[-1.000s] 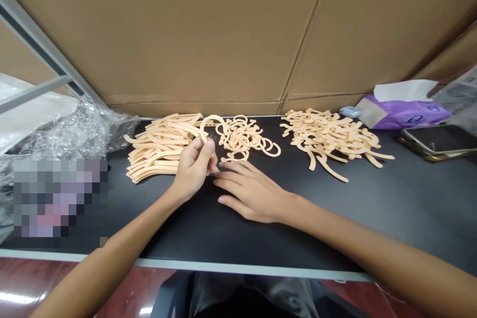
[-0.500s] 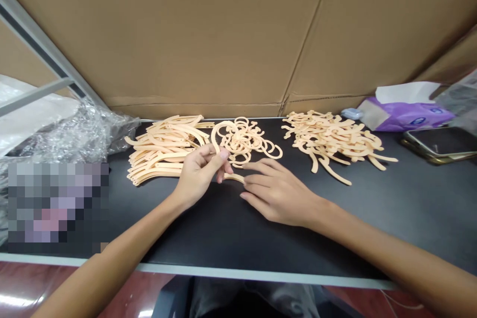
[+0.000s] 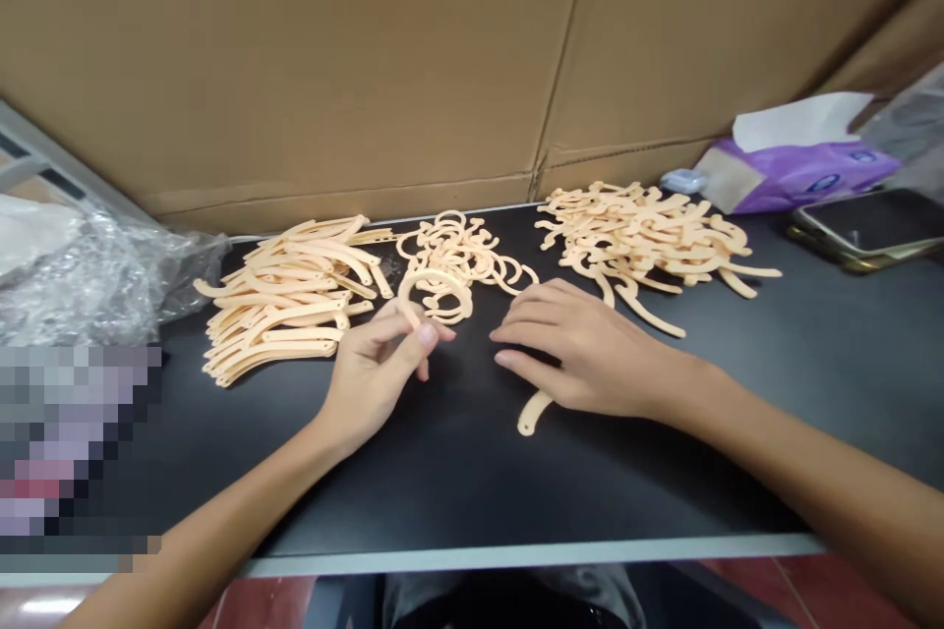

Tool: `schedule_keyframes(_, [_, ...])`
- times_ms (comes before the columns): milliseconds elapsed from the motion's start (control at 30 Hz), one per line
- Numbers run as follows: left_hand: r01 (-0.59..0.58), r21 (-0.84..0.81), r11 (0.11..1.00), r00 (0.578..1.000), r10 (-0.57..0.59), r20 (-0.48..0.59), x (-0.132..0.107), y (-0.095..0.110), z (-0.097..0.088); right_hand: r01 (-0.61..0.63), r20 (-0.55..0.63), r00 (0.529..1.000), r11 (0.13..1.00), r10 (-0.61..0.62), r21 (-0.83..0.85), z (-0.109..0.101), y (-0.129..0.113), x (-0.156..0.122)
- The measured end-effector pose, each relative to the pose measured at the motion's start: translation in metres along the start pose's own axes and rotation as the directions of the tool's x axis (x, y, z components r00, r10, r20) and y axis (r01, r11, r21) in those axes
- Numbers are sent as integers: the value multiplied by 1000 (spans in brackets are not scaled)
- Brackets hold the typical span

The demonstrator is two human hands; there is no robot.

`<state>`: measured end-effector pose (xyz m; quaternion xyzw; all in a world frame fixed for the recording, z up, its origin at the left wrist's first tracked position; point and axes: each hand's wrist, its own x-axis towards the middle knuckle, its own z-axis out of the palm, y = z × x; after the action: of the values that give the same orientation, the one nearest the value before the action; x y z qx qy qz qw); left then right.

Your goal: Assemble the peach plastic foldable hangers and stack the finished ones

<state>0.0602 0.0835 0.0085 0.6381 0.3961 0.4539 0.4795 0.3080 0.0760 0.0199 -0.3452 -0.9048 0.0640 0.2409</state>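
My left hand (image 3: 376, 364) pinches a peach curved ring piece (image 3: 432, 287) between thumb and fingers, just in front of a heap of similar ring pieces (image 3: 461, 256). My right hand (image 3: 582, 349) lies flat on the black table (image 3: 737, 393), fingers stretched out, resting over a long curved peach strip (image 3: 532, 412) whose end sticks out below the palm. A stack of long curved strips (image 3: 287, 295) lies to the left. Another pile of hooked peach pieces (image 3: 649, 241) lies to the right.
A cardboard wall (image 3: 369, 69) stands along the table's back edge. Crumpled clear plastic (image 3: 95, 280) lies at the left. A purple tissue pack (image 3: 800, 167) and a phone (image 3: 862, 226) sit at the far right. A blurred patch covers the lower left.
My right hand slid right and toward me, dragging a long strip under it. My left hand still holds the ring piece and moved slightly toward me. The camera shifted.
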Motion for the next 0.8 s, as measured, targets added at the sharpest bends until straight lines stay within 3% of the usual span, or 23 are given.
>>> schedule_keyframes(200, [129,-61,990,990,-125,63,-5,-2,1,-128,251,965,969,73,212,-27,5,-3])
schedule_keyframes(433, [163,4,987,974,-162,160,0,0,5,-135,364,930,971,54,199,-22,4,-4])
schedule_keyframes(633, [252,-69,965,952,-234,198,1,5,9,-201,308,943,956,129,213,-14,8,-3])
schedule_keyframes(800, [166,58,984,969,-174,178,0,3,8,-237,189,964,926,187,292,-7,4,1])
